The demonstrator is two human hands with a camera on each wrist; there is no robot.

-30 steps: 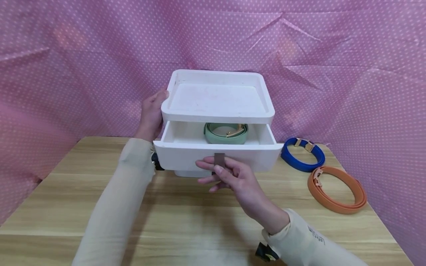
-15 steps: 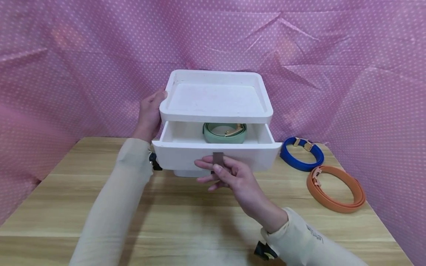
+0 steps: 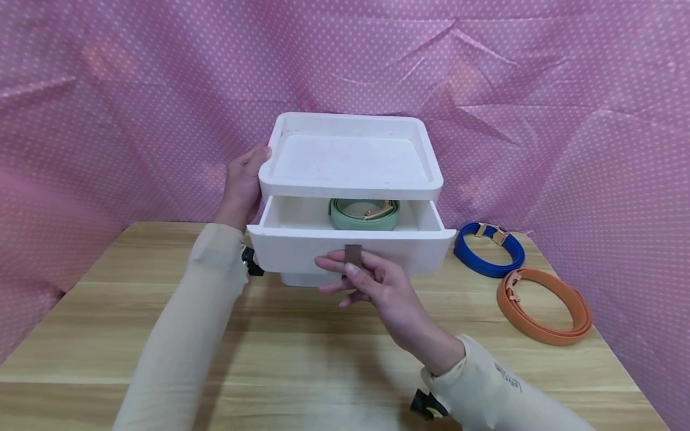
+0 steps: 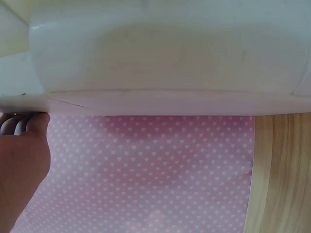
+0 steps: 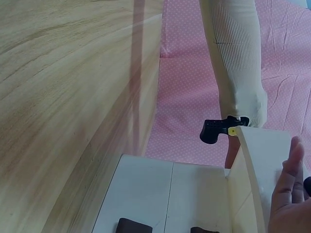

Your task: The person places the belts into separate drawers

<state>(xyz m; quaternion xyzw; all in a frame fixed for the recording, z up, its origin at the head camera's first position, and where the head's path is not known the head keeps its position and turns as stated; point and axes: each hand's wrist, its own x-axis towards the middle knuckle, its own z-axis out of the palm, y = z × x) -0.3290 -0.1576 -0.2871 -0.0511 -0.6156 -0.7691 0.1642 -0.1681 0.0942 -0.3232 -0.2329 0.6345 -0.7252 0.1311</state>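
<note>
A white drawer cabinet (image 3: pixel 350 189) with a tray-like top stands at the back of the table. Its top drawer (image 3: pixel 291 251) is pulled partway out. Inside the drawer lies a coiled green belt (image 3: pixel 363 222) with a gold buckle. My left hand (image 3: pixel 241 185) grips the cabinet's left side, thumb at the top rim; its other fingers show at the cabinet's edge in the left wrist view. In front, my right hand (image 3: pixel 380 284) pinches the drawer's brown pull tab (image 3: pixel 353 255) between thumb and index finger, the other fingers spread below.
To the right of the cabinet lie a coiled blue belt (image 3: pixel 489 250) and a coiled orange belt (image 3: pixel 544 307). Pink dotted cloth (image 3: pixel 345 54) hangs behind the wooden table (image 3: pixel 302 359). Lower drawers with brown tabs (image 5: pixel 133 227) show in the right wrist view.
The top drawer has slid in very slightly, with my right hand still pinching its tab. My left hand keeps its place on the cabinet, and the belts lie as before.
</note>
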